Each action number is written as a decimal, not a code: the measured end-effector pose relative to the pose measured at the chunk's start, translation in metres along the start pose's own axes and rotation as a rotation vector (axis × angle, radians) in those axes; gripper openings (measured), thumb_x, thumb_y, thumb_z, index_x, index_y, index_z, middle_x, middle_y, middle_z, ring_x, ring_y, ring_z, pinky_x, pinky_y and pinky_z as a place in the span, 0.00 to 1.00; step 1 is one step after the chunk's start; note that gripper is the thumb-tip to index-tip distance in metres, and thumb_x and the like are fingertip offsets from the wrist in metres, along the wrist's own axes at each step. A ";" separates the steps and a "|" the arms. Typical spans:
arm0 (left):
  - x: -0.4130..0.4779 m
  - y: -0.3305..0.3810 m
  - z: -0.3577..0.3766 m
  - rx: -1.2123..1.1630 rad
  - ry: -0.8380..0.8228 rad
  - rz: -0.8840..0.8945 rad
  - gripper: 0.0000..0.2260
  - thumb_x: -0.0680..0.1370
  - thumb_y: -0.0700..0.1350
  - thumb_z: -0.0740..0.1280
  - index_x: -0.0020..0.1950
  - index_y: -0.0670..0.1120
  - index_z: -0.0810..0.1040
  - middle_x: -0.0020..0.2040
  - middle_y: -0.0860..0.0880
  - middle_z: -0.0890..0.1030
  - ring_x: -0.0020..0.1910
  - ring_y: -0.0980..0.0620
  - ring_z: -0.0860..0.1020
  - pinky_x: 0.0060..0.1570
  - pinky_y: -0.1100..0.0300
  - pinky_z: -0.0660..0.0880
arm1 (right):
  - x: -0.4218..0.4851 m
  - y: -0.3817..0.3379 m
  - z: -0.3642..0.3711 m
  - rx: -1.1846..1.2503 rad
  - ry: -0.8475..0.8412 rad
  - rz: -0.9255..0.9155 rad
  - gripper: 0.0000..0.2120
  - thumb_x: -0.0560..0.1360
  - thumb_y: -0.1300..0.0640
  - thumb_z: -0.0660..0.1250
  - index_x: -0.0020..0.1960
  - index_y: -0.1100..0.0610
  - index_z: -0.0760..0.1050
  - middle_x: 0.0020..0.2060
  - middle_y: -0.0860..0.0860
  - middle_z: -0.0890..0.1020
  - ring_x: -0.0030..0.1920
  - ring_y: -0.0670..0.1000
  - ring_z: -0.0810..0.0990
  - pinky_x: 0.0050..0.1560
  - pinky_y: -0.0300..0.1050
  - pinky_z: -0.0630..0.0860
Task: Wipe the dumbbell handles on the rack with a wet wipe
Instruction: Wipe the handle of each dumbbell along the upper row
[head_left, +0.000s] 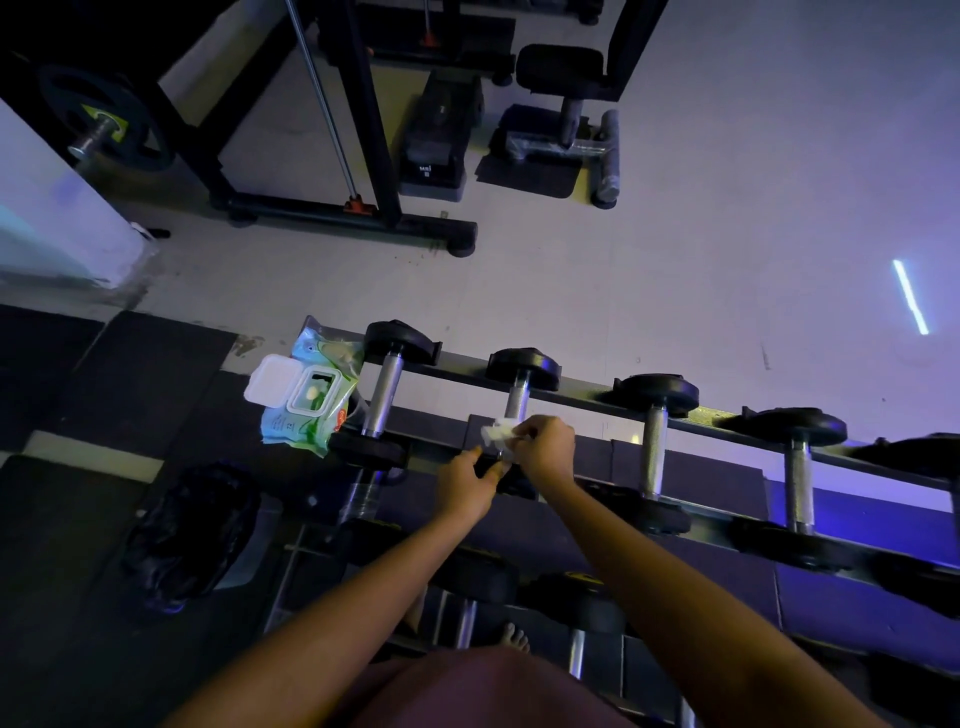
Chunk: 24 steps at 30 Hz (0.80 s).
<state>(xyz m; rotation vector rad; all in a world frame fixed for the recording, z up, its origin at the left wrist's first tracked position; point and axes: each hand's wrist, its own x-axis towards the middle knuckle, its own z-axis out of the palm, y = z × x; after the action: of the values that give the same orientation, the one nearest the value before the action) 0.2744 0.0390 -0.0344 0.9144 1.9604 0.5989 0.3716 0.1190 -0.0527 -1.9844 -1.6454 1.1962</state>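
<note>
In the head view, the main risk is the dumbbell (522, 387) rolling or shifting on the rack (582, 389) as the wipe (497, 434) is dragged round its handle (518, 401). It lies loose across the rails, so a hard sideways rub could turn it or nudge it towards its neighbours. The wipe is bunched small, so it may clean only one side of the handle and leave the underside and the knurled end by the far plate untouched. It could also slip from the fingers and drop through the rack to the lower tier. The pack (306, 400) lies at the left end of the rack with its lid up, touching the first dumbbell (384, 395); left open, the remaining wipes would probably dry out, and a knock could send it off the edge. The right hand (545, 447) is curled tight, pinching the wipe between thumb and fingertips against the near part of the handle. The left hand (465, 480) reaches to the near plate (511, 483) of the same dumbbell, apparently steadying it. Its fingers touch the plate, but the dim light hides whether they curl round it.
</note>
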 end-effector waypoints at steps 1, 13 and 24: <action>-0.002 0.001 -0.001 0.016 -0.002 0.015 0.22 0.77 0.50 0.69 0.69 0.43 0.74 0.63 0.42 0.78 0.61 0.44 0.76 0.56 0.56 0.72 | -0.007 0.005 -0.001 0.000 -0.014 -0.002 0.06 0.71 0.65 0.71 0.48 0.61 0.83 0.46 0.57 0.83 0.45 0.52 0.81 0.43 0.42 0.76; -0.051 -0.004 -0.007 -0.018 0.080 0.080 0.14 0.75 0.41 0.71 0.60 0.41 0.80 0.55 0.43 0.83 0.55 0.49 0.80 0.52 0.64 0.72 | -0.053 0.014 -0.036 0.218 0.084 -0.111 0.06 0.69 0.67 0.72 0.45 0.62 0.84 0.43 0.56 0.84 0.43 0.50 0.80 0.45 0.40 0.76; -0.111 -0.023 0.004 -0.069 0.135 0.183 0.09 0.73 0.43 0.73 0.52 0.43 0.84 0.47 0.46 0.84 0.48 0.50 0.81 0.52 0.59 0.76 | -0.132 0.054 -0.051 0.337 0.175 -0.137 0.04 0.69 0.63 0.75 0.43 0.60 0.83 0.35 0.50 0.81 0.37 0.44 0.78 0.36 0.28 0.72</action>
<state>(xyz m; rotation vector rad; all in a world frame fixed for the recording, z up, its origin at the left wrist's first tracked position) 0.3087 -0.0622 0.0044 1.0400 1.9741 0.8478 0.4455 -0.0036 -0.0053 -1.6884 -1.3673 1.1275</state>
